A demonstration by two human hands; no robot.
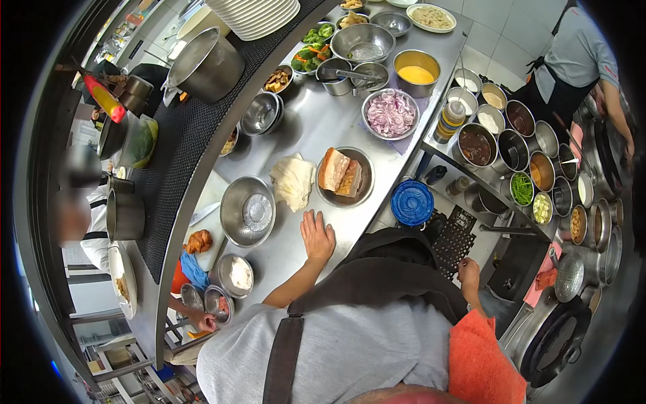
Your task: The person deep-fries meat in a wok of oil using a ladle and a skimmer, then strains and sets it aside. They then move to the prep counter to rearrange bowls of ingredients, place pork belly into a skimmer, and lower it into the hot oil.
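My left hand (317, 236) lies palm down on the steel counter (316, 262), fingers spread, holding nothing. Just beyond its fingertips sit a steel bowl with thick slabs of pork belly (340, 174) and a pile of pale, thin folded sheets (293, 182), whose kind I cannot make out. To the left of the hand stands a large steel bowl (247, 211) with a little residue at its bottom. My right hand (469, 275) hangs at my right side, away from the counter, its fingers curled in with nothing visible in them.
Sliced red onions (390, 114) and a pot of yellow liquid (416, 71) stand at the back right. A knife (204, 213) and a browned piece of food (198, 242) lie left. Another person's hand (203, 320) reaches by small bowls. A co-worker (579, 54) stands near sauce pots.
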